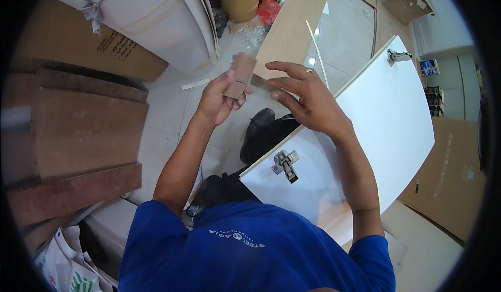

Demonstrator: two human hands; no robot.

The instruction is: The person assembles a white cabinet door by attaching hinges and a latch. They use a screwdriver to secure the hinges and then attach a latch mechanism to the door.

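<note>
My left hand (218,98) is closed round a small flat brown piece (244,68) with a dark line across it. The piece is slightly blurred, and its material is unclear. Just to its right hovers my right hand (313,101), its fingers apart and nothing seen in them. A white panel (373,120) with a pale edge lies at an angle beneath my right forearm. Two metal cabinet hinges are fixed to it: a near hinge (286,165) close to my lap and a far hinge (398,56) at its upper corner.
A long wooden board (300,18) and a thin pale strip (316,54) extend beyond my hands. Brown boards (88,133) stand at the left, near a large white roll (156,20). A red plastic bag (269,11) sits on the tiled floor. Cardboard (443,172) lies at the right.
</note>
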